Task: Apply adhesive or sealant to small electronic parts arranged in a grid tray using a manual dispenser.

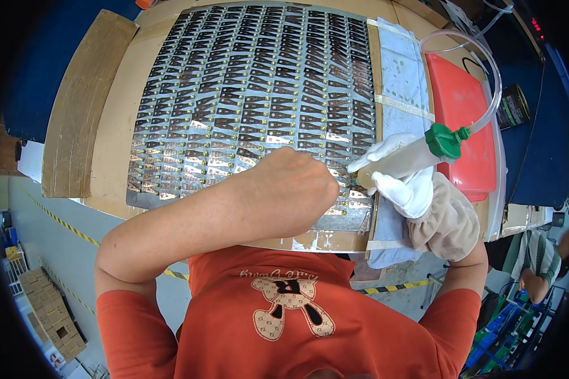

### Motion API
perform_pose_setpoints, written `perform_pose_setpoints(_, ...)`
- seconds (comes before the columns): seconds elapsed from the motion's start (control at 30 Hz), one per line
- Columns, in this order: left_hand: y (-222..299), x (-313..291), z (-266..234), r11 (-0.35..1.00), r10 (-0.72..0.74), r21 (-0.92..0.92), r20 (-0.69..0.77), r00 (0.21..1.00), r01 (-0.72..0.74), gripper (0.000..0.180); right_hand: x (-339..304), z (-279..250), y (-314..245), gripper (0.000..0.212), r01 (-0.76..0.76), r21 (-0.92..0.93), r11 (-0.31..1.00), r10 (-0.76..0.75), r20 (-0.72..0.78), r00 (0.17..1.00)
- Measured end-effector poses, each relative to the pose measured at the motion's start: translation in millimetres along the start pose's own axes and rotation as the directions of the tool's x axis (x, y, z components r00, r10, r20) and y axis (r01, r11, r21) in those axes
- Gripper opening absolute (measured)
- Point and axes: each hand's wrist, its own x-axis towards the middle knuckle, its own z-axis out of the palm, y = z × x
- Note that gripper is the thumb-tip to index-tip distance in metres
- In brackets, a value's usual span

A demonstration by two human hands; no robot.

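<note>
Bright, even light is glinting off the metal sheet (253, 95); fisheye distortion is bending edges, corners are darkening.

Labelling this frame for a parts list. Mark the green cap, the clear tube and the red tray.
green cap (444, 141), head view, on the cap's broad side.
clear tube (494, 76), head view, on the curved run beyond the cap.
red tray (464, 107), head view, on its bare flat top.
</note>
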Motion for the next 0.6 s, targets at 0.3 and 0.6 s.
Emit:
perform_pose_setpoints(0.3,-0.9,-1.1,0.7,1.000,0.013,0.003,-0.028,1.000,-0.013,0.022,1.4,-4.6,2.9,0.025,0.006,-0.051,0.999,-0.003,0.068,0.998)
perform_pose_setpoints(0.6,-1.3,-0.1,1.4,1.000,0.015,-0.002,-0.029,0.999,-0.015,0.023,1.3,-4.3,1.7,0.026,0.009,-0.027,1.000,-0.008,0.047,0.999)
